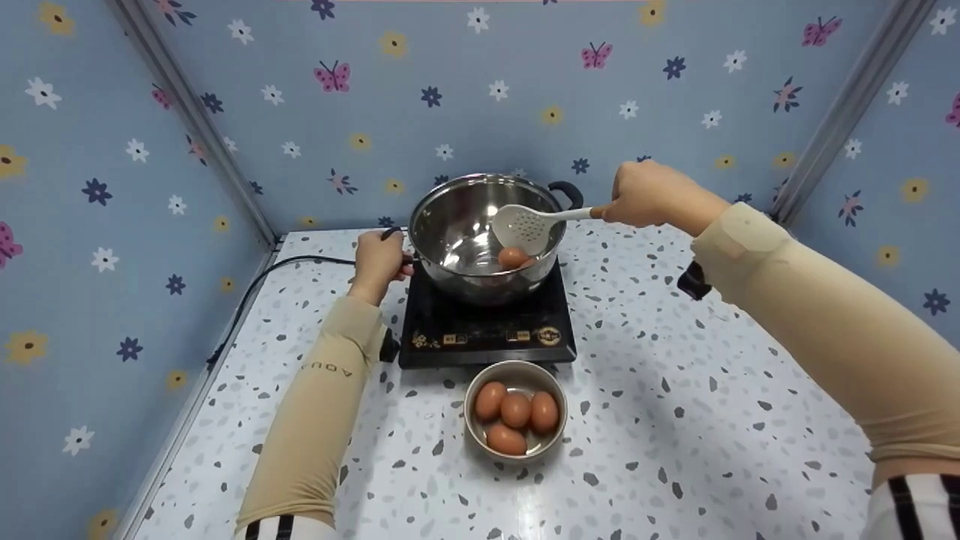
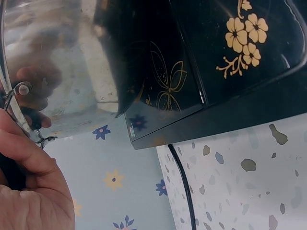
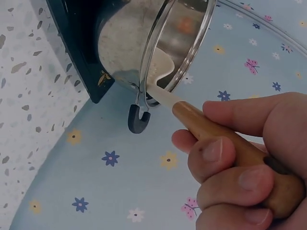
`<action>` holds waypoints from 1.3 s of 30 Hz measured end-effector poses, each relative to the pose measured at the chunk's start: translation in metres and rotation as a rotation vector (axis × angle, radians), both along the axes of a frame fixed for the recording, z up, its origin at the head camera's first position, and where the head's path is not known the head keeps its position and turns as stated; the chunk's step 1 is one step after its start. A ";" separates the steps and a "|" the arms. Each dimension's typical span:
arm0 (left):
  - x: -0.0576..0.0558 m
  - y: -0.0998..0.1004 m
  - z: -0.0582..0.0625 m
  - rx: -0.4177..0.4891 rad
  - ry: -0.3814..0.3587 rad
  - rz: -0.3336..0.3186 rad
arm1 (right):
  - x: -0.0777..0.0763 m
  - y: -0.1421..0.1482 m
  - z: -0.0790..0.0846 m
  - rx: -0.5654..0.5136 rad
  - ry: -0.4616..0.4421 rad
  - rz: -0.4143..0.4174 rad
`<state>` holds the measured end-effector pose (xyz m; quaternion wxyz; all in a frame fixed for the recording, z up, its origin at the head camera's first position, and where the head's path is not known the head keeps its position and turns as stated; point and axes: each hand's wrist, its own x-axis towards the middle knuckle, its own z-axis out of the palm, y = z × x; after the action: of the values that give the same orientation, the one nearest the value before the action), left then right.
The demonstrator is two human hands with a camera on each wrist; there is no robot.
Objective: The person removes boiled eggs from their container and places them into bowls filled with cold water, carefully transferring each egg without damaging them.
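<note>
Brown egg [image 1: 513, 258] is left of and lower than my right hand [image 1: 652, 195], down in the steel pot [image 1: 480, 289]

So from my end of the feed, the right fingers are curled round the wooden handle [image 3: 201, 120] of the slotted skimmer [image 1: 519, 226], long axis running sideways over the rim and dipping left. Its head ends right at the egg; can't tell if they touch. My left hand [image 1: 379, 262] grips the pot's left handle [image 1: 391, 233], so I'd call the skimmer side nearer.
</note>
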<state>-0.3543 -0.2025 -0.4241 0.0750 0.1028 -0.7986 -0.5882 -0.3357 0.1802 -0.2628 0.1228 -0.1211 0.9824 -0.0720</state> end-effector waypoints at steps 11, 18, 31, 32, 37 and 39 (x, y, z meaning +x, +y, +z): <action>0.001 0.001 0.002 0.008 0.010 -0.007 | -0.012 -0.001 0.007 -0.053 -0.173 0.050; 0.001 -0.001 0.001 -0.008 -0.001 -0.011 | -0.014 -0.006 0.013 -0.085 -0.252 0.044; -0.002 0.002 0.001 -0.008 0.018 -0.001 | -0.024 -0.011 0.008 -0.122 -0.365 0.084; -0.002 0.002 0.001 -0.010 0.017 0.002 | -0.025 -0.011 0.006 -0.132 -0.377 0.077; -0.003 0.001 0.000 -0.018 -0.001 0.018 | -0.028 -0.013 -0.004 -0.178 -0.428 0.073; -0.002 0.001 0.000 -0.023 -0.007 0.022 | -0.029 -0.014 -0.007 -0.199 -0.452 0.068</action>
<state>-0.3568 -0.2013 -0.4244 0.0798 0.1130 -0.8043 -0.5779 -0.3648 0.1661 -0.2694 0.3290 -0.1466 0.9134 -0.1896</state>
